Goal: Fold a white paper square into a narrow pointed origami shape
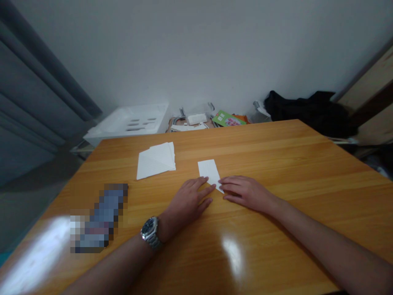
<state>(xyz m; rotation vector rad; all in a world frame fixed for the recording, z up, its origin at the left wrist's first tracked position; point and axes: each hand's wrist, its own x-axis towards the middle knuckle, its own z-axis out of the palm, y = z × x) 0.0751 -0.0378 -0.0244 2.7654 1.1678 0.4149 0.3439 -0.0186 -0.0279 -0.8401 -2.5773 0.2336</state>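
A small folded white paper lies flat on the wooden table, its near end narrowing to a point. My left hand, with a metal watch on the wrist, rests its spread fingertips on the paper's lower left edge. From the right, my right hand touches the pointed end with its fingers apart, palm down. Neither hand grips the paper. Farther left lies a loose stack of white lined sheets.
A pixelated object lies at the table's left. Beyond the far edge are a white plastic tray, a green booklet among clutter, and black cloth. A grey curtain hangs at the left.
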